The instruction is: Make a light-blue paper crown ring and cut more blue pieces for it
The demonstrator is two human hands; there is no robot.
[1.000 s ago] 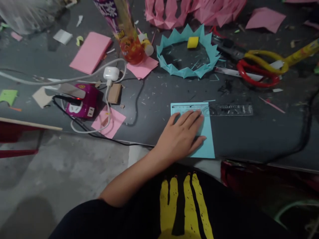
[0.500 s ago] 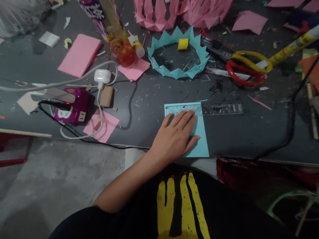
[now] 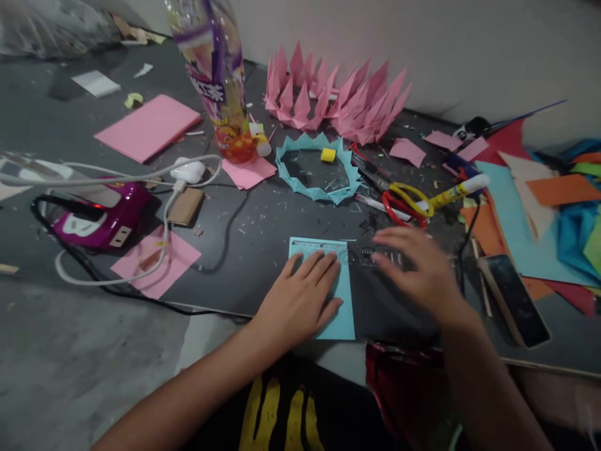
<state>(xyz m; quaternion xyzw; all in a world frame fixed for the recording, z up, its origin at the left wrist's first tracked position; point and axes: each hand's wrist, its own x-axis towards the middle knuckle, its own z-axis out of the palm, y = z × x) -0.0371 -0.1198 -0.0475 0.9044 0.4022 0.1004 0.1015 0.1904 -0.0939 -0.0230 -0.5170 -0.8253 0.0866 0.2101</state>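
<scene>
My left hand lies flat, fingers spread, on a light blue sheet at the table's front edge, its fingertips over the left part of a clear ruler. The ruler lies across the sheet's top and sticks out to the right. My right hand is above the ruler's right end, fingers apart and slightly blurred, with nothing seen in it. Behind the sheet stands a zigzag blue paper ring with a yellow roll inside it.
Scissors and a yellow glue pen lie right of the ring. Pink paper crowns and a bottle stand behind. At left are a purple power socket and cables; at right, a phone and coloured paper.
My right hand has come into view from the right, over the ruler's end. The view has tilted up and shifted right. My left hand stays on the sheet and ruler.
</scene>
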